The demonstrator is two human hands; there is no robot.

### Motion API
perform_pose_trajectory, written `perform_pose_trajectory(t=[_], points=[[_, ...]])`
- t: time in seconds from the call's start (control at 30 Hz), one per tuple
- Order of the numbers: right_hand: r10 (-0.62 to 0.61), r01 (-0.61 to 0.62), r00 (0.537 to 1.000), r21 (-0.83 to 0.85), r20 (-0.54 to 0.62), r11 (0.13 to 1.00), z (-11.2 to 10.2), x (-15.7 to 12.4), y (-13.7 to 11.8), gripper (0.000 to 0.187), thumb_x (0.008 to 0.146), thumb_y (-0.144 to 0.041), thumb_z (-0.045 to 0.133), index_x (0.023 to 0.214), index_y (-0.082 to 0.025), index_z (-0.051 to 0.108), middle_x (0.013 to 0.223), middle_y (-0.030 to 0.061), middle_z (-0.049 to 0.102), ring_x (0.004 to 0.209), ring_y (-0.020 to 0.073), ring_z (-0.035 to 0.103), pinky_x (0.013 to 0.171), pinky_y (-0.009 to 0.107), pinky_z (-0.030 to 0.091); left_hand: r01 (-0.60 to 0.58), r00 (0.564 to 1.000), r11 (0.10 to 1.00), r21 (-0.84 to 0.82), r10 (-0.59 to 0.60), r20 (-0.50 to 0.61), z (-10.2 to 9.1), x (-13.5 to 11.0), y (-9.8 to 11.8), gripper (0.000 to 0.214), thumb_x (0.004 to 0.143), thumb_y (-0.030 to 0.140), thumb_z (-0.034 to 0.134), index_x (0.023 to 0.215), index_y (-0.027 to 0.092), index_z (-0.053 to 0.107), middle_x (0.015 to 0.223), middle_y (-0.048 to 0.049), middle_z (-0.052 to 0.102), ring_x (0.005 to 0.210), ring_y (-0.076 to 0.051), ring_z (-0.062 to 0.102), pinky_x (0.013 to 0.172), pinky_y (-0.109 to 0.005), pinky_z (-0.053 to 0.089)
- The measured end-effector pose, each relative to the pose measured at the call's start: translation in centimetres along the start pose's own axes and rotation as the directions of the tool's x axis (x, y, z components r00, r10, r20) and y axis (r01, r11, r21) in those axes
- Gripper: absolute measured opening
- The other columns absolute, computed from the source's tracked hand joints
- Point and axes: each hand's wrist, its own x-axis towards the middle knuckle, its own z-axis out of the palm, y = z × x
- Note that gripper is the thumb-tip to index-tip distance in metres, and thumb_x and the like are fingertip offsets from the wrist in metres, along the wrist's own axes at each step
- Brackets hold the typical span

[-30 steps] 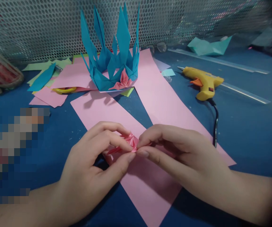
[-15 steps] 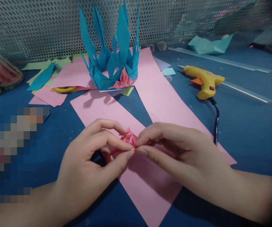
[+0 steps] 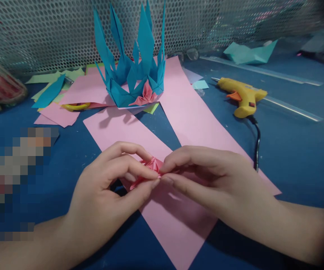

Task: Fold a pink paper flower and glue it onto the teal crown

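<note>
A small pink folded-paper flower [image 3: 154, 164] is pinched between both my hands, above a long pink paper strip [image 3: 175, 232]. My left hand [image 3: 108, 187] grips its left and front side with thumb and fingers, hiding part of it. From the right, my right hand [image 3: 209, 180] pinches its edge between thumb and index finger, the two thumbs almost meeting. Behind them stands a blue folded-paper crown [image 3: 135, 82] with tall points. Another pink paper flower [image 3: 145, 94] sits on the crown's front.
A yellow glue gun [image 3: 243, 95] lies at right with its black cord [image 3: 258, 146]. Clear sticks [image 3: 291, 108] are near it. A pale teal paper boat [image 3: 249, 53] is behind. Paper scraps, yellow scissor handles [image 3: 76, 107] and a jar [image 3: 1, 80] stand left, before a perforated metal panel [image 3: 192, 26].
The pink flower has tilted slightly between my fingers, and its upper tip shows less above them. Both hands keep nearly the same place.
</note>
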Motion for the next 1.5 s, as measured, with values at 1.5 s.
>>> perform_pose_trajectory(t=[1.5], points=[[-0.13,0.125,0.991,-0.216,-0.009,0.968,0.0,-0.2,-0.1,0.01,0.086,-0.012,0.064,0.083,-0.021,0.067,0.077,-0.0078,0.071,0.066,0.002,0.063,0.06,0.007,0.046,-0.017,0.999,0.989,0.146,0.024,-0.045,0.1,0.4,0.9,0.019,0.074,0.008,0.065,0.07,0.025,0.069,0.081,0.0086,0.056,0.058,0.002,0.053,0.054,-0.004,0.043]])
